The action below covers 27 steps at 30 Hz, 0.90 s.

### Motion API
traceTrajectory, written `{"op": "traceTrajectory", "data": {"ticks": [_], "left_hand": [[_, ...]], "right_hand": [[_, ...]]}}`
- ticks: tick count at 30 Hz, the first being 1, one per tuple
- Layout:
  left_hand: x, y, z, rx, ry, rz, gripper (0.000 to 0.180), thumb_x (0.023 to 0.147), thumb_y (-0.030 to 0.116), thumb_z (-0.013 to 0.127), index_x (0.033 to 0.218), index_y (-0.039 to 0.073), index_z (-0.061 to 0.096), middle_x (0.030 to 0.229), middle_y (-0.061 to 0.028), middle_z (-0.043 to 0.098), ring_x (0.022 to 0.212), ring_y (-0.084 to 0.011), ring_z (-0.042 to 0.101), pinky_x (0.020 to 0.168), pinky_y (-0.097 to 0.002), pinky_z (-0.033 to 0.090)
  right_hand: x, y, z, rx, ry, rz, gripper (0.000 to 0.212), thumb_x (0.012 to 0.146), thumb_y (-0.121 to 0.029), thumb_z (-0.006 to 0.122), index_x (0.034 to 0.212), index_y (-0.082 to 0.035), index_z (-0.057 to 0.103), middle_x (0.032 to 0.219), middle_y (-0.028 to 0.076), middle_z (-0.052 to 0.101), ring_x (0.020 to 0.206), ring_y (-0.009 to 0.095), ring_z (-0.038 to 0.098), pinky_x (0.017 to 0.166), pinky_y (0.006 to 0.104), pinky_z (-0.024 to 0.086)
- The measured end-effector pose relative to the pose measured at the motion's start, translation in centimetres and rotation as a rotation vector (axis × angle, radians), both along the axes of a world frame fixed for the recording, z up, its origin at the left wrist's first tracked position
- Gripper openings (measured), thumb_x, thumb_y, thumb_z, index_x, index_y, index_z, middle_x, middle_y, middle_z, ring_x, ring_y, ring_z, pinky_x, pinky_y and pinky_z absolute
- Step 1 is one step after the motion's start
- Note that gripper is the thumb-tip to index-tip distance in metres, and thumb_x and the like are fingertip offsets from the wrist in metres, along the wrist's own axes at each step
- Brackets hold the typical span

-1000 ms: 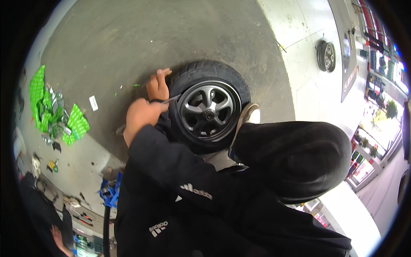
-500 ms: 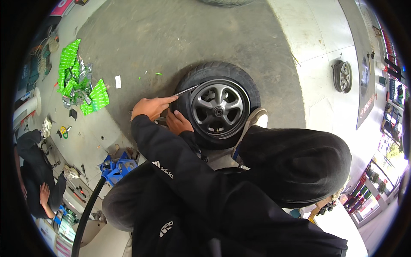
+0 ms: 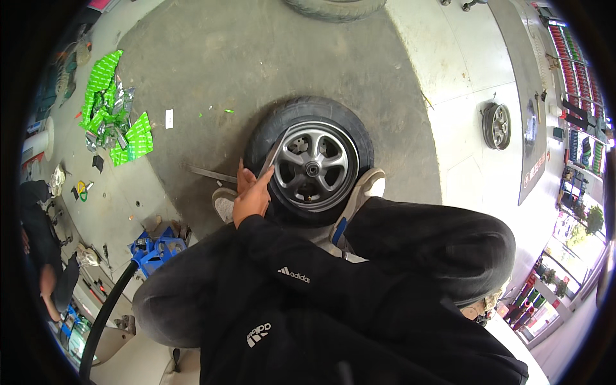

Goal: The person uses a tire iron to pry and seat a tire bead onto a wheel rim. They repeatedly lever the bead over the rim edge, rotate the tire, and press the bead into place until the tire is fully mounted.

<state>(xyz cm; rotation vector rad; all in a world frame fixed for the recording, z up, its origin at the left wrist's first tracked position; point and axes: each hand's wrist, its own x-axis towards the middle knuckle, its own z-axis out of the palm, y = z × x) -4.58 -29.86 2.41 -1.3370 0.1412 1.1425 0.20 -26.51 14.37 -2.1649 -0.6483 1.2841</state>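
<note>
A black tire (image 3: 269, 119) on a dark grey spoked wheel rim (image 3: 314, 168) lies flat on the floor between my feet. My right hand (image 3: 251, 197) is closed round a flat metal tire lever (image 3: 274, 153), whose far end reaches the gap between tire and rim at the upper left. Partly behind it, my left hand (image 3: 243, 176) is bent at the tire's left edge. A second tire lever (image 3: 212, 173) sticks out to the left and runs in under its fingers; the right hand covers most of that grip.
My shoes (image 3: 372, 185) flank the tire. Torn green packaging (image 3: 109, 109) is strewn at left, with a blue metal stand (image 3: 157, 249) below it. Another tire (image 3: 337, 9) lies at the far edge, a bare rim (image 3: 496, 127) at right. A seated person (image 3: 45, 224) is at left.
My right hand has come down and right beside the rim, and its lever now stands steeper. My left hand has shifted left, now partly behind the right. The view has moved a little.
</note>
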Motion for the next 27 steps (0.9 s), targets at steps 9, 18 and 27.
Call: {"op": "traceTrajectory", "data": {"ticks": [9, 18, 27], "left_hand": [[-2.6, 2.2, -1.8, 0.022, -0.741, 0.053, 0.046, 0.111, 0.048, 0.04, 0.138, 0.017, 0.061, 0.13, -0.0103, 0.065, 0.125, -0.0248, 0.055, 0.113, -0.0479, 0.038], [5.4, 2.6, -1.3, -0.386, -3.223, 1.388, 0.051, 0.108, 0.037, 0.045, 0.142, 0.0, 0.057, 0.133, -0.0246, 0.06, 0.124, -0.0445, 0.055, 0.106, -0.0497, 0.042], [5.0, 2.9, -1.2, -0.346, -3.21, 1.37, 0.054, 0.104, 0.038, 0.056, 0.141, -0.001, 0.057, 0.136, -0.0237, 0.061, 0.126, -0.0428, 0.058, 0.106, -0.0468, 0.046]], "right_hand": [[-5.3, 4.4, -5.0, 0.274, 0.269, -0.661, 0.062, 0.106, -0.01, 0.048, 0.16, -0.006, 0.019, 0.109, 0.011, 0.065, 0.081, 0.022, 0.062, 0.075, 0.0305, 0.049], [10.4, -6.6, -3.0, -0.086, 0.514, -0.179, 0.027, 0.112, -0.016, 0.04, 0.139, -0.01, 0.041, 0.074, 0.008, 0.061, 0.047, 0.013, 0.051, 0.042, 0.0315, 0.04], [22.5, -5.7, -4.4, -0.037, 0.436, 0.111, 0.022, 0.112, -0.028, 0.051, 0.104, -0.008, 0.057, 0.064, -0.004, 0.042, 0.052, 0.006, 0.039, 0.049, 0.0264, 0.03]]}}
